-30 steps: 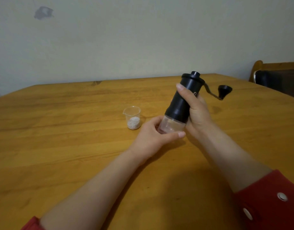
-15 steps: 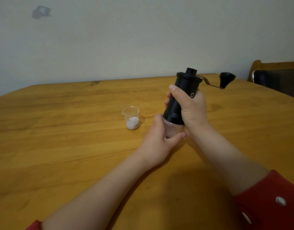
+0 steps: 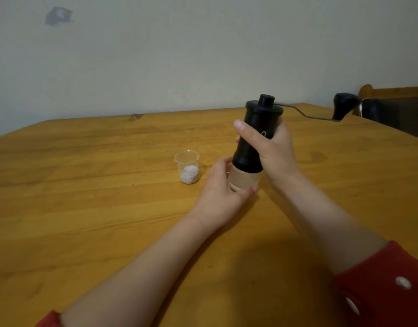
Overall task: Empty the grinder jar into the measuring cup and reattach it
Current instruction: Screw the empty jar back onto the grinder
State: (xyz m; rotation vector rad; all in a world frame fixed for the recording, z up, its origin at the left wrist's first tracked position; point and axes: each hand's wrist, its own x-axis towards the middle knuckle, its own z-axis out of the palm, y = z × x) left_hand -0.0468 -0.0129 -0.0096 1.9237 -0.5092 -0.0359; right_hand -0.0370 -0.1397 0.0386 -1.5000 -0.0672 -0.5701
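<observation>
While the right hand (image 3: 271,149) grips the black grinder (image 3: 255,135) upright over the bench (image 3: 85,208), the left hand (image 3: 223,192) wraps the clear jar (image 3: 243,180) beneath it. Best done: keep axes aligned, twist gently until seated. Smooth plastic cup (image 3: 188,166), holding pale powder, stands left.

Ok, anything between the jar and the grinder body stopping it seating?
Nothing visible. The jar, in the left hand, sits directly under the grinder body, gripped by the right hand. The measuring cup stands apart, to their left.
</observation>
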